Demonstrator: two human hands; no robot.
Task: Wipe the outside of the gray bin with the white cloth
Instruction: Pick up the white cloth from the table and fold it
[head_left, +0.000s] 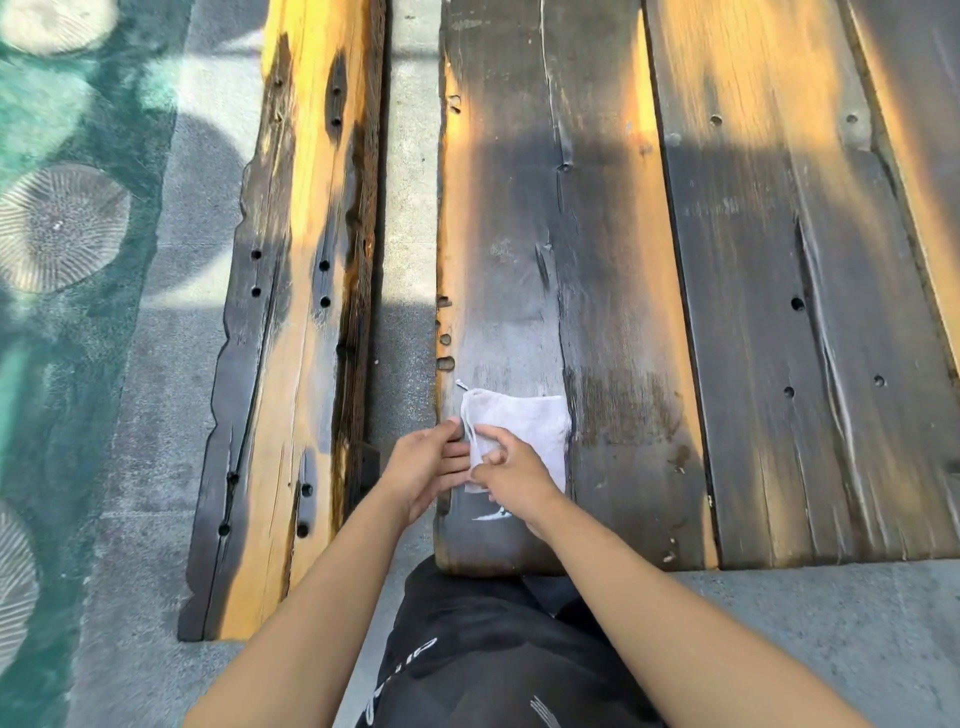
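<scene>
Nearest the camera a dark garment with white lettering covers the lap, and both bare forearms reach forward from it to the near end of the weathered wooden table; the left hand sits at the table's edge with its fingers loosely curved, the fingertips touching the cloth's near-left edge, though whether they actually pinch it cannot be told from here; the right hand has its fingers curled, thumb and forefinger seeming to nip the same edge of the white cloth, which lies flat on the plank just beyond and to the right of the fingertips, a loose thread trailing from its far-left corner; the step in hand looks like gathering up the cloth before any wiping begins; to do it well, both hands should take a full fold of fabric rather than a single thread or hem, bunching it into a pad that fills the palm, so a broad face meets the bin; left of the fingers a wooden bench runs away alongside the table; the gray bin is nowhere in view, so it must be found first.
</scene>
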